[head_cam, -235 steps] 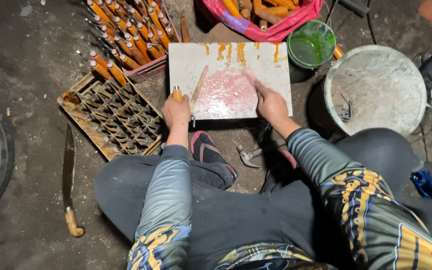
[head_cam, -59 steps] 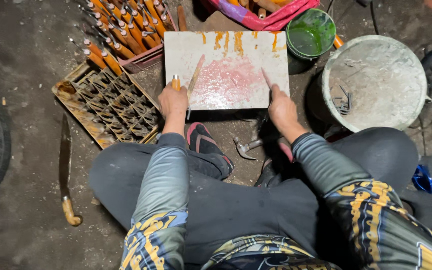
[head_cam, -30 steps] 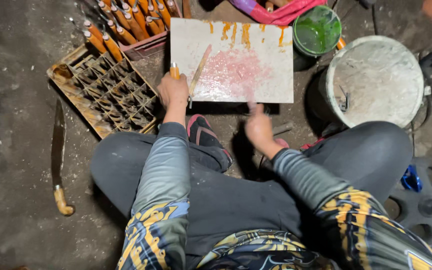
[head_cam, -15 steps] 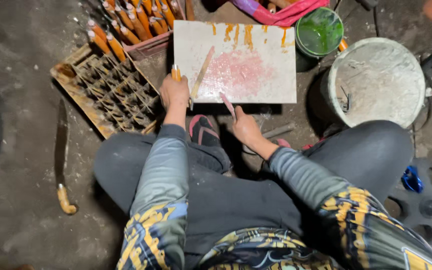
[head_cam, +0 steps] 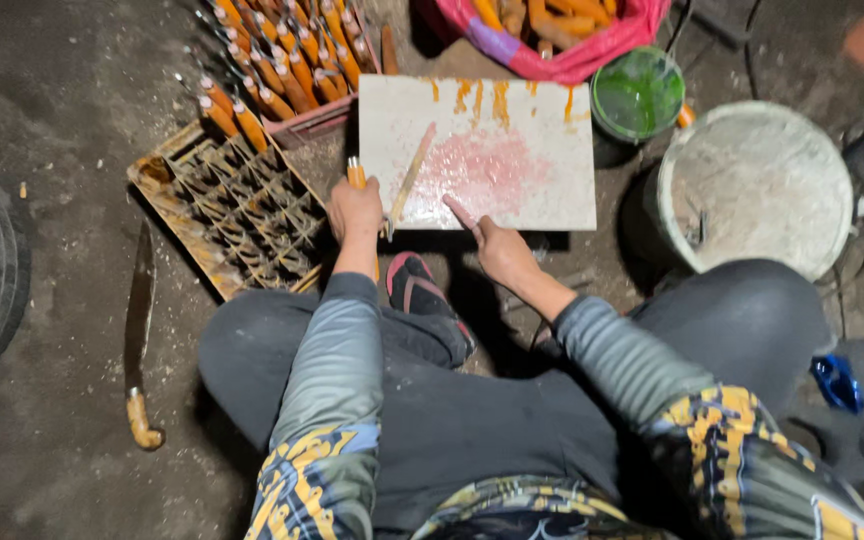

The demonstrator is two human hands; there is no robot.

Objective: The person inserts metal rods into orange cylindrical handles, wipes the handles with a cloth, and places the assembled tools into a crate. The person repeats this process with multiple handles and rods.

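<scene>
- Head view: the knife (head_cam: 407,180) lies with its pale blade slanting up across the near left part of the white slab (head_cam: 552,190); its orange handle (head_cam: 356,175) sticks out above the left hand (head_cam: 355,208).
- The left hand is closed in a fist around that handle, at the slab's near left corner.
- The right hand (head_cam: 497,248) sits just right of the left one, at the slab's near edge; its forefinger is stretched out, tip on the slab, the other fingers curled in, and it holds nothing that can be seen.
- Just beyond the right fingertip the slab carries a pink smear (head_cam: 482,170); orange streaks run down its far edge.
- Left of the left hand lies a wooden crate (head_cam: 237,215) of open compartments, tilted on the ground.
- Beyond it, up and left of the left hand, a reddish tray (head_cam: 302,115) is packed with orange-handled knives (head_cam: 282,70) standing close together.
- Beyond the slab, a pink bag (head_cam: 562,50) holds more orange handles.
- Up and right of the right hand stands a small green tub (head_cam: 638,95) with green liquid; right of that is a large pale bucket (head_cam: 762,185).
- Well left of both hands, a long dark blade with a yellowish grip (head_cam: 139,330) lies on the dirt floor.
- A sandalled foot (head_cam: 422,295) rests just below the hands.
</scene>
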